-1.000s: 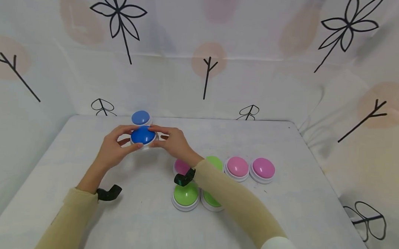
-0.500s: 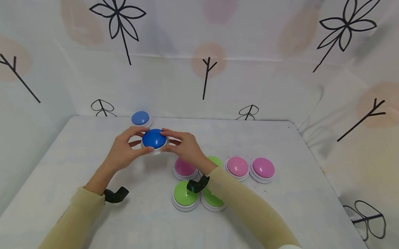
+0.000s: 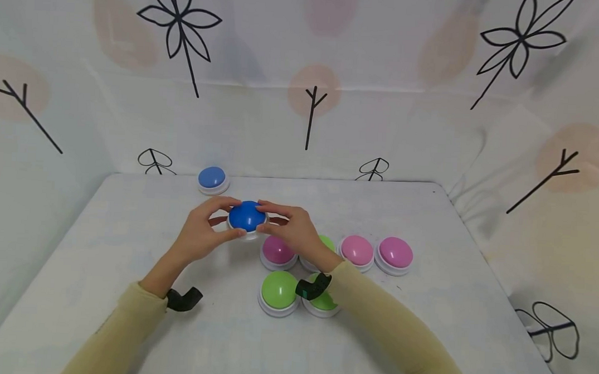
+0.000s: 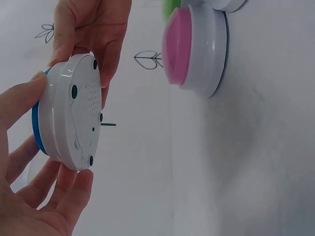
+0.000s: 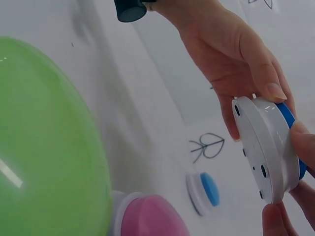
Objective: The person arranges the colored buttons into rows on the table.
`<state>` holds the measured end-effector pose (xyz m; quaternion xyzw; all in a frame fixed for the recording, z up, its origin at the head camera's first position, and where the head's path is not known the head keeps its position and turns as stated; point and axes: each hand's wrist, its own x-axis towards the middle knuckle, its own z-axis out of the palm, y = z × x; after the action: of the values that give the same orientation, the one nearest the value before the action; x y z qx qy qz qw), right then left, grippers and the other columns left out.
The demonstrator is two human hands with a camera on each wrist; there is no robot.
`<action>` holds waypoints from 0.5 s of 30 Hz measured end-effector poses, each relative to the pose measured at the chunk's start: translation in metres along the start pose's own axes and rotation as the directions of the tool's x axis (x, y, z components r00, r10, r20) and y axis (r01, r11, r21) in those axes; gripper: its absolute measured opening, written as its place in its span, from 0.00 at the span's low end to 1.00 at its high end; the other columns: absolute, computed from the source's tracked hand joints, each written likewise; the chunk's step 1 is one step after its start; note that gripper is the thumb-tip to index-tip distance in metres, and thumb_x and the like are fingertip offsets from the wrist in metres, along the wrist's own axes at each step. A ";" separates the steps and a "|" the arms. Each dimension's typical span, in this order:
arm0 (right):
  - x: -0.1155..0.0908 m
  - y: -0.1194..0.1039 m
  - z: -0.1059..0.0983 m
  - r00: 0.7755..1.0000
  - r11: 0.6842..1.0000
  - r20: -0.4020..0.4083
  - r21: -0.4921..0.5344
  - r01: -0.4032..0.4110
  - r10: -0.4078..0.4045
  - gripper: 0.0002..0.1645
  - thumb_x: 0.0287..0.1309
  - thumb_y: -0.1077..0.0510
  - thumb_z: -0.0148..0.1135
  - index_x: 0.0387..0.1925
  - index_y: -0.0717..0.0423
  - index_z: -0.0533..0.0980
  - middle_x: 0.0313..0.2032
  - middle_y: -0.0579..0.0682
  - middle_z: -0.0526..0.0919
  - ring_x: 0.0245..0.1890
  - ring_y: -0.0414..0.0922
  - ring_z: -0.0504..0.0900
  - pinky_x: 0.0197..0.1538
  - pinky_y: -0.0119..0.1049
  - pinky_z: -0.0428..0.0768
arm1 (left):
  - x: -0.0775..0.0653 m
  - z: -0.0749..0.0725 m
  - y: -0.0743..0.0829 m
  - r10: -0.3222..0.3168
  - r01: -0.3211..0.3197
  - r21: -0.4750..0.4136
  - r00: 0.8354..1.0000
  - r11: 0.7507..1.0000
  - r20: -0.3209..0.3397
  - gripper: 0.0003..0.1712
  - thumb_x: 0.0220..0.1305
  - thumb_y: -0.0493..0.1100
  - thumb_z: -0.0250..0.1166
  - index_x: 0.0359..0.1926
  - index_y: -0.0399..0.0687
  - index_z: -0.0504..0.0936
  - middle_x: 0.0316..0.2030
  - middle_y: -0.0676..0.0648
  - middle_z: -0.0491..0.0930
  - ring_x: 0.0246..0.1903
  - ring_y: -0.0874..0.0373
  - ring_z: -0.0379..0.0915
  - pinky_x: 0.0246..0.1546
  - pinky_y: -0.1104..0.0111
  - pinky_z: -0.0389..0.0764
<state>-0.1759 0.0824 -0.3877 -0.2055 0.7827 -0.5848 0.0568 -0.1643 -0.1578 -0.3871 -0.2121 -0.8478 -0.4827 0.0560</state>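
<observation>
A blue push button with a white base (image 3: 247, 216) is held up off the table between both hands. My left hand (image 3: 202, 233) grips its left rim, thumb in front and fingers behind. On the opposite side, my right hand (image 3: 297, 231) grips the right rim the same way. The left wrist view shows the underside of the white base (image 4: 86, 113), with dark round feet and small holes. Just below and right of it stands a magenta button (image 3: 278, 249). A green button (image 3: 325, 243) is partly hidden by my right hand.
Another blue button (image 3: 212, 177) stands at the table's back edge. Two pink buttons, one lighter (image 3: 357, 250) and one darker (image 3: 396, 252), sit to the right. In front are a green button (image 3: 279, 290) and another green button (image 3: 324, 301), partly covered by the right wrist's camera strap.
Both hands have carried the blue button to the right and slightly toward the person, away from the other blue button and close to the magenta one. The buttons on the table have not moved.
</observation>
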 end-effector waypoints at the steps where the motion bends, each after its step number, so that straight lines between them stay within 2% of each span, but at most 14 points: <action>1: -0.002 0.001 -0.002 1.000 1.000 -0.002 0.012 0.002 -0.002 0.25 0.58 0.54 0.72 0.58 0.48 0.81 0.63 0.42 0.76 0.64 0.44 0.74 0.57 0.35 0.78 | 0.000 0.002 0.001 0.008 -0.008 -0.006 1.000 1.000 0.001 0.34 0.56 0.44 0.77 0.63 0.48 0.75 0.60 0.46 0.75 0.58 0.48 0.69 0.54 0.48 0.78; 7: -0.013 0.005 -0.013 1.000 0.998 0.007 0.058 -0.004 0.003 0.24 0.59 0.56 0.72 0.58 0.49 0.81 0.63 0.41 0.76 0.65 0.43 0.73 0.59 0.35 0.77 | 0.000 0.012 0.010 0.025 -0.024 -0.040 1.000 0.999 0.016 0.32 0.57 0.42 0.76 0.62 0.48 0.76 0.59 0.45 0.75 0.58 0.48 0.70 0.54 0.48 0.78; 15: -0.030 0.010 -0.024 1.000 0.998 0.015 0.052 -0.018 0.017 0.24 0.60 0.56 0.71 0.58 0.50 0.81 0.64 0.43 0.76 0.64 0.46 0.74 0.58 0.37 0.78 | -0.002 0.025 0.012 0.028 -0.023 -0.088 0.998 0.996 0.063 0.29 0.57 0.43 0.75 0.60 0.51 0.78 0.59 0.47 0.76 0.59 0.47 0.71 0.53 0.50 0.80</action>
<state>-0.1589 0.1183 -0.3945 -0.2014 0.7684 -0.6031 0.0728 -0.1548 -0.1326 -0.3914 -0.2404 -0.8245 -0.5116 0.0257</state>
